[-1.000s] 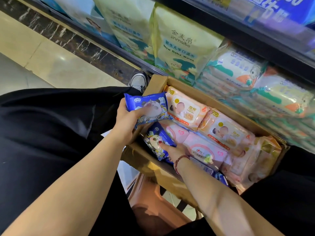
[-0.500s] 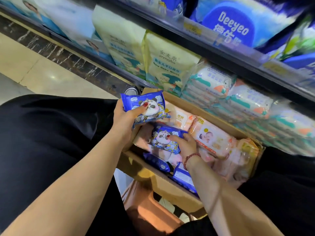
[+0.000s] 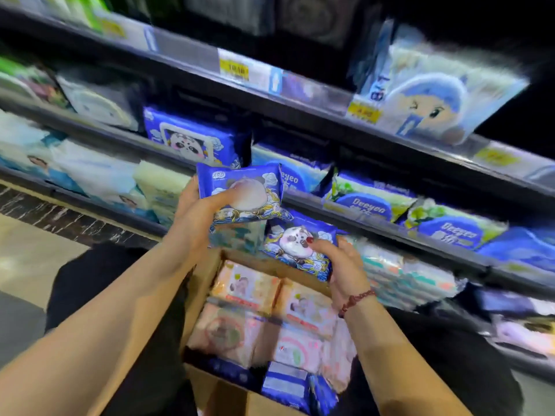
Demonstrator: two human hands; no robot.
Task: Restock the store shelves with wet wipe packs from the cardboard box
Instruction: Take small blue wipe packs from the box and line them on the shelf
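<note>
My left hand (image 3: pixel 192 217) grips a blue panda wet wipe pack (image 3: pixel 243 193), raised in front of the middle shelf. My right hand (image 3: pixel 339 262) holds a second blue panda pack (image 3: pixel 295 244) just above the far edge of the cardboard box (image 3: pixel 207 280). The box sits on my lap and holds several pink baby wipe packs (image 3: pixel 246 288) with some blue packs (image 3: pixel 285 384) at its near end. A matching larger blue panda pack (image 3: pixel 192 136) stands on the shelf behind my left hand.
Dark shelves (image 3: pixel 315 115) run across the view, with yellow price tags (image 3: pixel 234 69) on their edges. Blue Deeyeo packs (image 3: pixel 366 202) fill the shelf to the right, pale packs (image 3: pixel 99 178) the left. Beige floor tiles (image 3: pixel 27 256) lie at lower left.
Both hands have risen from the box toward the shelves, each carrying its blue pack. The view has tilted upward, bringing higher shelves into sight.
</note>
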